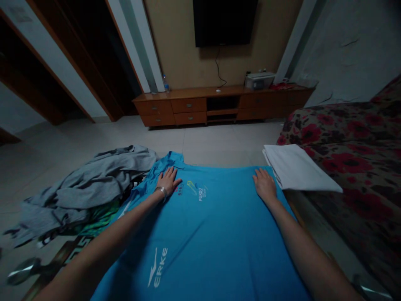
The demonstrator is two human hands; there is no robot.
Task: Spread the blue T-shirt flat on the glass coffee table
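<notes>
A bright blue T-shirt (pixel 213 234) lies spread flat in front of you, filling the lower middle of the view, with white "ERKE" lettering near you and small printed logos farther off. Your left hand (pixel 167 180) rests flat on the shirt near its far left corner, fingers spread wide and gripping nothing; a bracelet (pixel 161 190) circles that wrist. Your right hand (pixel 265 184) lies flat on the shirt's far right edge, its grip likewise open and empty. Just beside your right hand sits a folded white cloth (pixel 297 167), partly resting on a sofa with a red flower pattern (pixel 354 163). To your left lies a crumpled pile of grey clothing (pixel 90 184). Across the tiled floor, a low wooden cabinet (pixel 219 104) stands beneath a dark wall-mounted television (pixel 224 21).
</notes>
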